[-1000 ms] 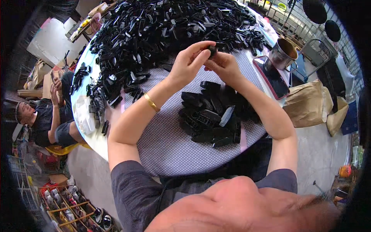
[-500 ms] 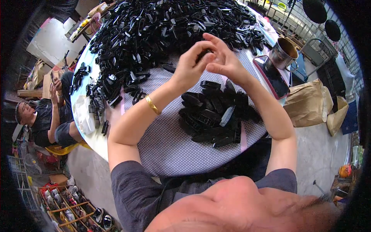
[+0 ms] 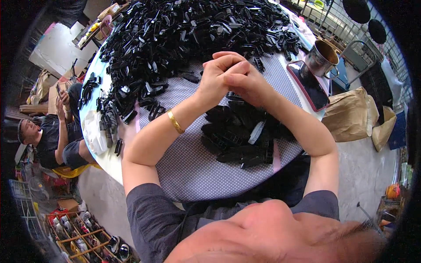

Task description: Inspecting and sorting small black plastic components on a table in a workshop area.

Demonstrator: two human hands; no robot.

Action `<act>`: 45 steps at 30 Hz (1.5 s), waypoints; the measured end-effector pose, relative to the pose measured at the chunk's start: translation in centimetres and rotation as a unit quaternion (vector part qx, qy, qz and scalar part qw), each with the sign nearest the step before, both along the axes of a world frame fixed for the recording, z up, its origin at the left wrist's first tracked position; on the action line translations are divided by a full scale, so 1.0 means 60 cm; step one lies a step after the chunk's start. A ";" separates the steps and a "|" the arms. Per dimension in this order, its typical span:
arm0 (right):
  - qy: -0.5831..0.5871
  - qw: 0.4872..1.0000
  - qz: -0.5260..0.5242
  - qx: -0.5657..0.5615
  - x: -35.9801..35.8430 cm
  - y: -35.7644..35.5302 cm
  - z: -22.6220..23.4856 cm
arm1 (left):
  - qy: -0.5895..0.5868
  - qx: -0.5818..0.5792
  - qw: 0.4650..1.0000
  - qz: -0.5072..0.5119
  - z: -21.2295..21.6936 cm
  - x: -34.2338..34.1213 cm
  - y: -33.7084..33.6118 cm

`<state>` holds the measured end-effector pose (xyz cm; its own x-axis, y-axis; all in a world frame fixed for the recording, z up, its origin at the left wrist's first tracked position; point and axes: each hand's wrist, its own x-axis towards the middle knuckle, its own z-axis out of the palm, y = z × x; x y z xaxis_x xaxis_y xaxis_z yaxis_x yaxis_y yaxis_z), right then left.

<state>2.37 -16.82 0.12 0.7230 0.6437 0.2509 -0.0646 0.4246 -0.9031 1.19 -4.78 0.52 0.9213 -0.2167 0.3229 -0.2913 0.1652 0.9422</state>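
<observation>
Two bare hands, left hand (image 3: 212, 82) and right hand (image 3: 251, 85), meet clasped above the dotted tabletop (image 3: 188, 175), elbows bent outward, fingers (image 3: 239, 80) folded together; whether anything sits between the palms is hidden. The glossy, hard-edged, elongated black pieces (image 3: 221, 138) form a small pile (image 3: 239, 147) near the fingers at six o'clock and a larger heap (image 3: 188, 30) from nine to two o'clock.

home-like workshop: shoe rack (image 3: 82, 236), round table (image 3: 188, 175), heaped black parts (image 3: 184, 37)
</observation>
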 end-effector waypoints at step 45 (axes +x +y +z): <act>-0.486 0.793 -0.196 -0.313 0.111 -0.051 -0.022 | 0.189 -0.032 0.981 0.006 -0.058 0.059 0.044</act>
<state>9.05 -19.88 -1.22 0.5593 0.6360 0.5316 0.8160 -0.3098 -0.4879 4.75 -2.15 -2.96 0.9800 -0.1964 -0.0304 0.0754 0.2261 0.9712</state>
